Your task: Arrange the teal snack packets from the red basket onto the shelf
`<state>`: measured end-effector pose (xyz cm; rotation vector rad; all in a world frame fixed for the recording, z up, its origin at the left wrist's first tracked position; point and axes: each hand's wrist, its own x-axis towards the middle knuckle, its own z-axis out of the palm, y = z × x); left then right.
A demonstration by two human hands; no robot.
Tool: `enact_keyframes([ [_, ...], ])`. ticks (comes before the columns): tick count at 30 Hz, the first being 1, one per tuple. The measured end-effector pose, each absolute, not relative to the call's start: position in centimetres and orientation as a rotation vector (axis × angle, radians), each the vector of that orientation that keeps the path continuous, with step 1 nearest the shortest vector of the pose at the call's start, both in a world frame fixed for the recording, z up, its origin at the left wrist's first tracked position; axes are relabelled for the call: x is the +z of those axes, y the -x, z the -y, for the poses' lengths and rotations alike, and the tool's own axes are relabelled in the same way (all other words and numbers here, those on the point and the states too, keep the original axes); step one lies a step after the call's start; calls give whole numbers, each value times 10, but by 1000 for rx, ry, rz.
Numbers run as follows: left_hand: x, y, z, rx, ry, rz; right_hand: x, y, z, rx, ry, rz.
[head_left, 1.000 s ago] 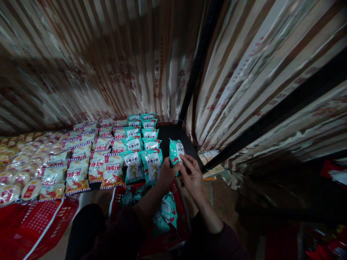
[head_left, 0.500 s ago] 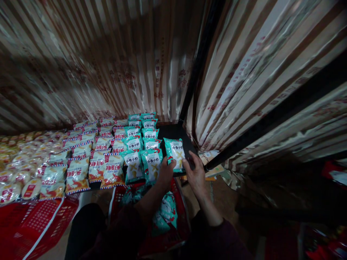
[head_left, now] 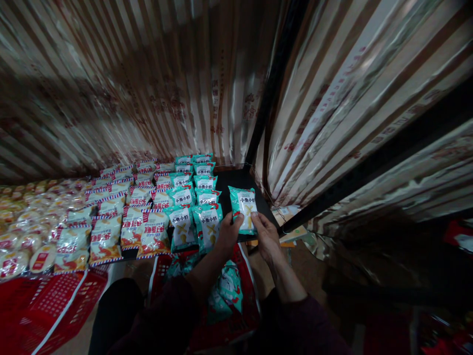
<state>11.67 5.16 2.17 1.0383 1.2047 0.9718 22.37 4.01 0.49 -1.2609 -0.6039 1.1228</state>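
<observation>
A teal snack bag with a white label is held front-up over the dark shelf, just right of two rows of the same teal bags. My left hand grips its lower left edge. My right hand grips its lower right corner. Below my arms a red basket holds more teal bags.
Red-and-blue striped snack bags and yellowish packs fill the shelf to the left. Another red basket sits at bottom left. A black upright post and striped plastic sheeting close in the shelf's back and right.
The teal bag has been turned from edge-on to label-up and lowered toward the bare shelf spot right of the teal rows. Both hands stayed on it.
</observation>
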Motion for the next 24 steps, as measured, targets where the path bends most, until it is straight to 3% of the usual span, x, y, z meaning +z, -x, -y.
enact_keyframes([
  [24,1,-132,-80,991,-1043,-1441,-17,-237,-76,1003,1304,606],
])
